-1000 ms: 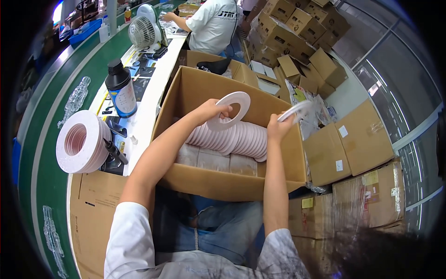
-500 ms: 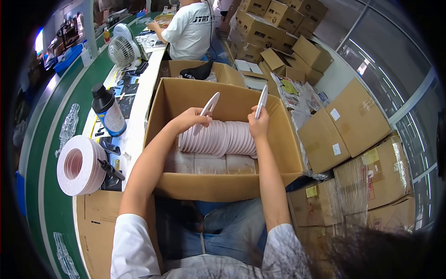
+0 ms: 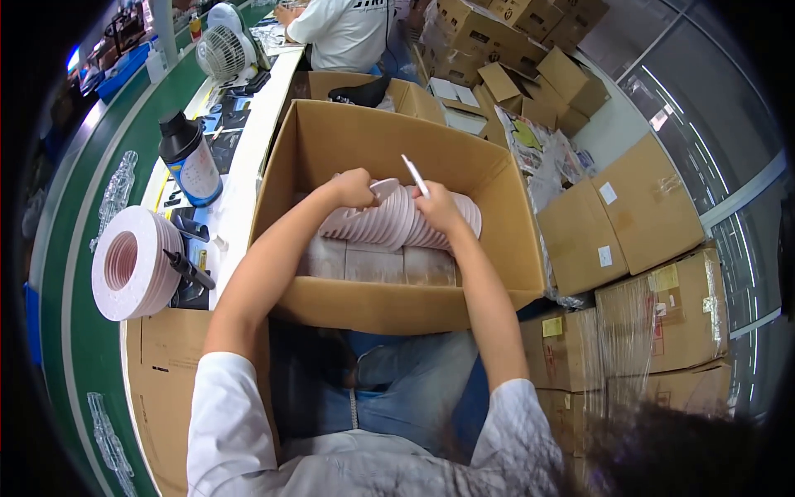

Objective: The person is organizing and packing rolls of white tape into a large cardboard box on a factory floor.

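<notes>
Both my hands are over an open cardboard box (image 3: 377, 305), where pale pinkish-white flat rings (image 3: 373, 228) stand on edge in a packed row. My left hand (image 3: 354, 189) is closed on one ring (image 3: 384, 189) at the row's far left part, its fingers partly hidden behind it. In my right hand (image 3: 439, 209) another ring (image 3: 413, 172) is pinched, seen nearly edge-on and tilted up to the left. That hand is just above the row's right half. Beneath the rings lies a layer wrapped in clear film (image 3: 373, 267).
Left of the box, a stack of similar rings (image 3: 124, 290) stands by a black screwdriver-like tool (image 3: 189, 268) and a dark bottle (image 3: 190, 157). A small fan (image 3: 222, 54) is farther back. Cartons (image 3: 654, 207) line the right side. Another person (image 3: 352, 37) sits beyond the box.
My right hand has moved left over the row, its ring now tilting left. The ring in my left hand has gone from raised upright to low against the row. The whole view has shifted slightly.
</notes>
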A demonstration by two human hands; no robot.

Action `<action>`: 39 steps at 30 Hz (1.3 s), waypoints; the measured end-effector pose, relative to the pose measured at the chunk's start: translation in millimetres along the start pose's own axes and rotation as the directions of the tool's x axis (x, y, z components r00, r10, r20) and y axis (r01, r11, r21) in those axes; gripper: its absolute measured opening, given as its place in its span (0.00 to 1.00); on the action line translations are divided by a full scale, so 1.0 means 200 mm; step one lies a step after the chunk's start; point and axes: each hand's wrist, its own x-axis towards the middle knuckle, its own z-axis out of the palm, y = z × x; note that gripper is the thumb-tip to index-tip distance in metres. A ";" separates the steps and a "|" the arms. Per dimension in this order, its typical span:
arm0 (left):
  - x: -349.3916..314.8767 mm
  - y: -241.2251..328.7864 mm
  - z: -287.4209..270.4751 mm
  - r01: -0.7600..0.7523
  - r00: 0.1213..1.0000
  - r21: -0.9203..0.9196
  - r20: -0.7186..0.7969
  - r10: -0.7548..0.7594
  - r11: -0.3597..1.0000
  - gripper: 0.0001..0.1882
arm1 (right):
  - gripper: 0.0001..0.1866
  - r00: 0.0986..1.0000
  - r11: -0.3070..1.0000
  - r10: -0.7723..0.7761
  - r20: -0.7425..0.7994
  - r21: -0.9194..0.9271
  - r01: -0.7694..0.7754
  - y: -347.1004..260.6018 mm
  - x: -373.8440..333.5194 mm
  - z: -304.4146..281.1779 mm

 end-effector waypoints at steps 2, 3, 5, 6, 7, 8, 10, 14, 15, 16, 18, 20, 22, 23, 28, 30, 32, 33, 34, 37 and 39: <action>0.00 -0.08 0.05 -0.097 0.994 -0.027 -0.044 0.095 0.995 0.15 | 0.08 0.898 0.999 -0.029 -0.440 0.005 0.035 -0.01 0.05 -0.02; -0.01 -0.15 0.08 -0.178 0.980 -0.051 -0.096 0.172 0.983 0.15 | 0.08 0.721 0.992 -0.002 -0.693 0.090 0.089 -0.05 0.07 -0.01; 0.01 0.06 0.03 -0.169 0.984 -0.084 -0.068 0.163 0.982 0.16 | 0.07 0.531 0.991 -0.087 -0.843 -0.017 0.134 0.08 0.06 -0.13; 0.02 0.09 0.00 -0.108 0.994 -0.209 -0.035 0.103 0.972 0.17 | 0.09 0.743 0.958 -0.284 -0.606 -0.204 0.200 0.14 0.03 -0.14; 0.02 0.06 -0.01 -0.023 1.000 -0.330 0.003 0.025 0.944 0.18 | 0.12 0.869 0.887 -0.415 -0.270 -0.331 0.321 0.09 0.02 -0.08; 0.00 0.02 -0.02 0.046 0.999 -0.293 0.024 -0.041 0.955 0.20 | 0.11 0.989 0.996 0.077 0.129 -0.047 -0.071 0.05 -0.03 0.01; -0.02 -0.01 0.03 -0.020 0.997 -0.140 -0.078 0.009 0.990 0.19 | 0.10 0.930 0.983 -0.022 -0.367 -0.177 -0.046 -0.02 -0.01 0.02; 0.02 0.03 0.04 -0.112 0.964 0.049 -0.239 0.120 0.993 0.18 | 0.08 0.716 0.981 -0.172 -0.677 -0.184 0.062 0.03 0.05 -0.08; 0.02 0.03 0.04 -0.129 0.953 0.038 -0.271 0.135 0.991 0.18 | 0.08 0.849 0.972 -0.216 -0.482 -0.189 0.140 0.02 0.02 -0.06; 0.01 0.03 0.01 -0.137 0.958 -0.020 -0.256 0.127 0.990 0.19 | 0.08 0.999 0.998 -0.026 -0.028 0.055 0.027 0.02 -0.02 -0.03; -0.01 -0.03 0.03 -0.110 0.959 0.020 -0.259 0.112 0.994 0.18 | 0.08 0.988 0.988 -0.094 -0.118 -0.135 0.078 0.01 -0.04 0.05; -0.01 -0.07 0.01 -0.102 0.960 0.026 -0.259 0.106 0.994 0.18 | 0.06 0.727 0.953 -0.287 -0.624 -0.263 0.150 -0.01 0.02 0.01; 0.01 0.00 0.00 -0.117 0.947 -0.007 -0.303 0.109 0.993 0.15 | 0.05 0.617 0.976 -0.184 -0.765 -0.068 0.207 0.03 0.05 -0.06; 0.02 0.03 -0.01 -0.133 0.933 -0.035 -0.340 0.114 0.990 0.12 | 0.06 0.672 0.969 -0.194 -0.714 -0.032 0.245 0.05 0.04 -0.07; 0.00 -0.12 0.00 -0.050 0.976 0.093 -0.205 0.068 0.994 0.14 | 0.05 0.949 0.985 -0.066 -0.307 0.135 0.112 -0.04 0.02 -0.03; 0.01 -0.09 0.00 -0.092 0.985 0.007 -0.147 0.092 0.996 0.15 | 0.04 0.702 0.923 0.013 -0.712 0.278 0.266 -0.02 0.04 -0.11; 0.02 -0.01 -0.02 -0.134 0.984 -0.046 -0.129 0.127 0.990 0.15 | 0.03 0.815 0.875 -0.485 -0.318 -0.177 0.451 0.06 0.02 -0.13; 0.02 -0.03 -0.04 -0.142 0.983 -0.107 -0.133 0.128 0.984 0.15 | 0.02 0.780 0.741 -0.625 -0.018 -0.328 0.586 0.04 0.03 -0.09; 0.03 -0.08 -0.04 -0.059 0.989 0.083 -0.131 0.070 0.995 0.16 | 0.03 0.946 0.999 -0.011 0.324 -0.032 0.023 0.02 -0.01 0.01; -0.03 -0.13 0.04 -0.148 0.980 0.000 -0.132 0.147 0.989 0.11 | 0.07 0.866 0.930 -0.048 -0.498 0.295 0.221 -0.05 0.01 -0.02; 0.01 -0.04 0.03 -0.109 0.989 0.019 -0.101 0.111 0.994 0.11 | 0.11 0.568 0.956 -0.101 -0.817 0.080 0.284 0.00 0.03 -0.05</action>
